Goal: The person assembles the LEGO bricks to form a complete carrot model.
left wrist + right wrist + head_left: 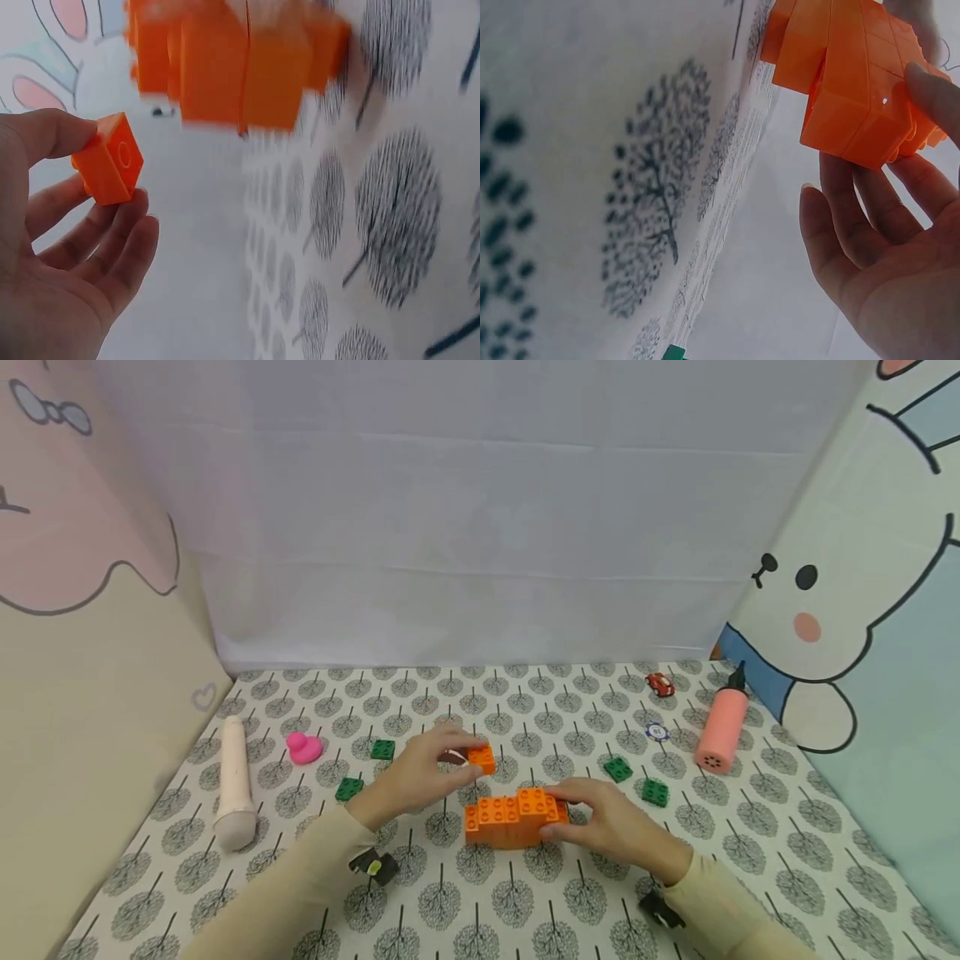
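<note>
Between thumb and fingers, my left hand point(427, 770) pinches a small orange building brick point(482, 759); the left wrist view shows the brick point(112, 159) held at its sides. Lower and to the right, my right hand point(611, 825) grips the right end of a joined block of orange bricks point(495, 821). In the right wrist view the thumb lies on one side of this block point(847, 90) and the fingers on the other. The single brick is apart from the block, up and to its left. Studs show along the block's top.
Several green bricks point(383, 749) lie to both sides. On the left are a pink rubber duck point(304, 748) and a pale microphone-shaped object point(235, 785). At right are a pink bottle with a black tip point(723, 730), a red toy car point(661, 684) and a blue-white chip point(657, 732).
</note>
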`<control>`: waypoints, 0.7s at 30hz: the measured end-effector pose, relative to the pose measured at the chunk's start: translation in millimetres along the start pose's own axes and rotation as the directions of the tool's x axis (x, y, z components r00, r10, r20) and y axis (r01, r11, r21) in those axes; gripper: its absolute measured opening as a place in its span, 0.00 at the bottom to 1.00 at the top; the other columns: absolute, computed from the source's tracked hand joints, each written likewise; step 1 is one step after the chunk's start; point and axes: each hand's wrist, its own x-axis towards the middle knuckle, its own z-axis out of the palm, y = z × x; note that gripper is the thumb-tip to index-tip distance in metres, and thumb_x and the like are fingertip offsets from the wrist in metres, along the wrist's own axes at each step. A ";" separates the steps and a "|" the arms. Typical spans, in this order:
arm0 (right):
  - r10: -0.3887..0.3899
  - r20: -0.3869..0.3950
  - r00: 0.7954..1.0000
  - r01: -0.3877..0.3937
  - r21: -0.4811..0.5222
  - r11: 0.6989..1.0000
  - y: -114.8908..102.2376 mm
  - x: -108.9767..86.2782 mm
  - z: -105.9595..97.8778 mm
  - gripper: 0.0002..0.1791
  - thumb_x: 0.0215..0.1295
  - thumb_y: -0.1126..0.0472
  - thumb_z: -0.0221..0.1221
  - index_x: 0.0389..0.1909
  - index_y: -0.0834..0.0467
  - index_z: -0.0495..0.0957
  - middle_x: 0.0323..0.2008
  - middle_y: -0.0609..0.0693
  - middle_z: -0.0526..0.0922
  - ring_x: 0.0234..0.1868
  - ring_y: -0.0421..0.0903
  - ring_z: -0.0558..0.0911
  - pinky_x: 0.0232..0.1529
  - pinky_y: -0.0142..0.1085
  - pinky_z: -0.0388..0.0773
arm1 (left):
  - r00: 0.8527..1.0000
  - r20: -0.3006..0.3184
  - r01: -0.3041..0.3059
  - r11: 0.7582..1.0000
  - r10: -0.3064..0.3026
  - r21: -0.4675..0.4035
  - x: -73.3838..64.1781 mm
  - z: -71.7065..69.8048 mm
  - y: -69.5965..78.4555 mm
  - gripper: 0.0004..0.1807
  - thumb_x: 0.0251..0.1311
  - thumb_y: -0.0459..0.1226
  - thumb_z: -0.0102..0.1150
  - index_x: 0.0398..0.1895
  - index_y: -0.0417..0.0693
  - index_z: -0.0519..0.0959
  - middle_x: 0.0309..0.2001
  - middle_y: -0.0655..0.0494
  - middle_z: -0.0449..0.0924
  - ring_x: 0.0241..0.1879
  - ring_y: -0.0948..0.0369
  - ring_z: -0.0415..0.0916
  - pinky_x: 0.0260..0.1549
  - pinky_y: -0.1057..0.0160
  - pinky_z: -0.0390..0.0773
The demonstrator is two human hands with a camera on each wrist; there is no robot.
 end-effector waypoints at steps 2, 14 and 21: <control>-0.002 -0.004 1.000 0.002 -0.004 1.000 0.9 -0.3 -0.4 0.32 0.61 0.39 0.65 0.62 0.53 0.78 0.56 0.45 0.82 0.59 0.49 0.79 0.62 0.52 0.75 | 0.999 -0.007 -0.045 0.999 0.045 -0.018 -10.1 5.5 11.8 0.21 0.65 0.42 0.65 0.60 0.50 0.80 0.53 0.61 0.78 0.49 0.64 0.78 0.52 0.62 0.81; -0.033 -0.013 0.999 0.033 0.016 0.999 0.3 0.9 1.9 0.31 0.61 0.41 0.66 0.61 0.53 0.79 0.55 0.44 0.83 0.57 0.46 0.80 0.60 0.51 0.77 | 0.986 -0.004 -0.166 0.974 0.168 0.153 -29.0 26.5 31.6 0.20 0.62 0.40 0.66 0.57 0.49 0.82 0.56 0.59 0.80 0.57 0.59 0.76 0.60 0.57 0.76; -0.055 -0.025 0.998 0.056 0.018 0.998 0.4 0.7 2.3 0.29 0.61 0.42 0.67 0.60 0.53 0.80 0.54 0.43 0.84 0.56 0.46 0.81 0.59 0.52 0.77 | 0.990 0.002 -0.138 0.979 0.139 0.150 -33.1 31.1 30.9 0.21 0.62 0.41 0.65 0.58 0.49 0.81 0.56 0.58 0.79 0.56 0.60 0.76 0.58 0.60 0.78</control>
